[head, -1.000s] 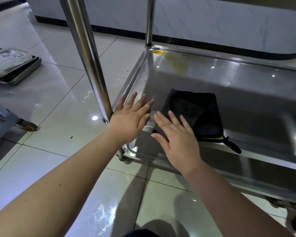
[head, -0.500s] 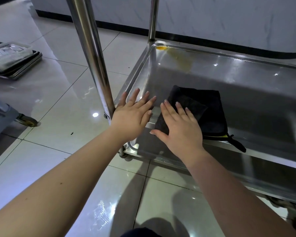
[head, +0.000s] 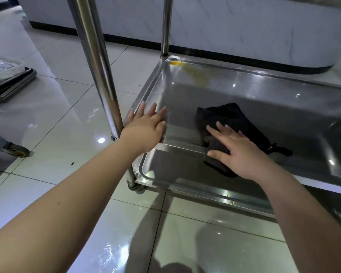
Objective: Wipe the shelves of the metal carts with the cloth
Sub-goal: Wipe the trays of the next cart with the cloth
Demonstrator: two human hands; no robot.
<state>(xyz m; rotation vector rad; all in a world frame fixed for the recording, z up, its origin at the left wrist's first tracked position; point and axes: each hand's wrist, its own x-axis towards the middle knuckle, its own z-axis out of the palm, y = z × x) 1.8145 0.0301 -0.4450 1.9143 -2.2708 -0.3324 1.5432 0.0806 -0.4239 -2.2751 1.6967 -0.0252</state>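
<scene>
- One black cloth [head: 230, 117] lies on the cart's middle shelf [head: 264, 99], under the right hand [head: 238, 152]. That hand's fingers [head: 220, 127] are straight and spread, pressing it flat.
- The left hand [head: 144, 129] lies flat at the shelf's near-left corner, fingers straight, slightly apart, holding nothing.
- Two steel posts: one [head: 98, 66] just left of the left fingers, one [head: 166, 26] well beyond them.
- One yellow stain [head: 175, 63] sits ahead of the left fingers, in the far corner.
- One lower shelf [head: 175, 168] shows beneath both hands.
- Far left on the floor: one stack of trays [head: 10, 83], one caster wheel [head: 18, 150].
</scene>
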